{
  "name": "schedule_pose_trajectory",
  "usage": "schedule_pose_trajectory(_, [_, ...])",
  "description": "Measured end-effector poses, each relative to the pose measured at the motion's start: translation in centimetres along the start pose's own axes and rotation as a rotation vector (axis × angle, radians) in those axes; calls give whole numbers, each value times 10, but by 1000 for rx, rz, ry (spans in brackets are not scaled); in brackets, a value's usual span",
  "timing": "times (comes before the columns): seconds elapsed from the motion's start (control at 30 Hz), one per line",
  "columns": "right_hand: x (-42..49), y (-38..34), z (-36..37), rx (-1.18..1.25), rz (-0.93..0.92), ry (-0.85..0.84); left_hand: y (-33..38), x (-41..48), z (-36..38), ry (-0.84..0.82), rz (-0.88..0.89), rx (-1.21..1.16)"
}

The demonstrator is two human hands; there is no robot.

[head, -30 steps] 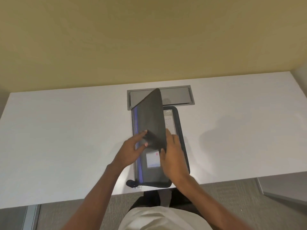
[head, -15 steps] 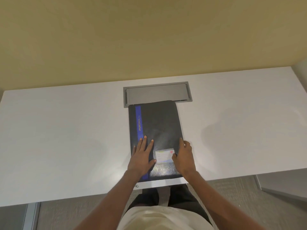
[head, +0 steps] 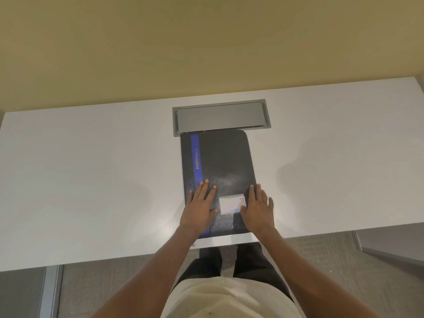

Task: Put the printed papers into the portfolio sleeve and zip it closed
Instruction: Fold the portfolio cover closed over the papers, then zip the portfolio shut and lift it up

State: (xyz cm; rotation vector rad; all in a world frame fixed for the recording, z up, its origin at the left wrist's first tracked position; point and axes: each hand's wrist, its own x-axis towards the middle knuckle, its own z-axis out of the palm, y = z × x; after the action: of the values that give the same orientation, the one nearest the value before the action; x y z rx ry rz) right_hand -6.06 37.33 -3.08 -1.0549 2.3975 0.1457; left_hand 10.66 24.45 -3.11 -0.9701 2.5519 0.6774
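Observation:
A black portfolio sleeve [head: 220, 161] with a blue stripe and a small label card [head: 231, 204] lies flat and folded shut on the white desk [head: 91, 180], close to the near edge. My left hand [head: 200, 207] rests flat on its lower left part, fingers spread. My right hand [head: 259, 208] lies flat on its lower right edge, partly on the desk. No printed papers are visible; the cover hides whatever is inside. I cannot make out the zipper.
A grey recessed cable hatch [head: 221, 117] is set into the desk just behind the portfolio. A tan wall stands at the back. Carpeted floor and my legs show below the desk's near edge.
The portfolio's cover, lifted a second ago, has been folded down flat. Both hands have moved onto the closed cover and now press on its near part.

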Motion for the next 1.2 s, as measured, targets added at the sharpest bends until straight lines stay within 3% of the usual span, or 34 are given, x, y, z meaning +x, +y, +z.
schedule_pose_trajectory(0.2, [-36,-45,10,206,-115,201,-26,-48,9,207,-43,-204])
schedule_pose_trajectory(0.37, [-75,-73,32,193,-381,80,-61,-92,24,226,-71,-257])
schedule_pose_trajectory(0.53, [-92,-93,51,29,-468,-9,-81,-115,40,140,-17,-140])
schedule_pose_trajectory(0.63, [-94,-102,56,-87,-467,-40,-80,-116,41,104,-17,-74])
schedule_pose_trajectory(0.8, [-93,-117,71,-84,-484,38,-69,-114,39,68,-25,75])
schedule_pose_trajectory(1.0, [-94,-120,77,-48,-423,3,-70,-117,47,102,-26,-98])
schedule_pose_trajectory(1.13, [-94,-113,78,171,-323,-111,-74,-118,47,115,-31,-95])
schedule_pose_trajectory(1.2, [-95,-112,80,231,-246,-91,-75,-118,45,126,-33,-93])
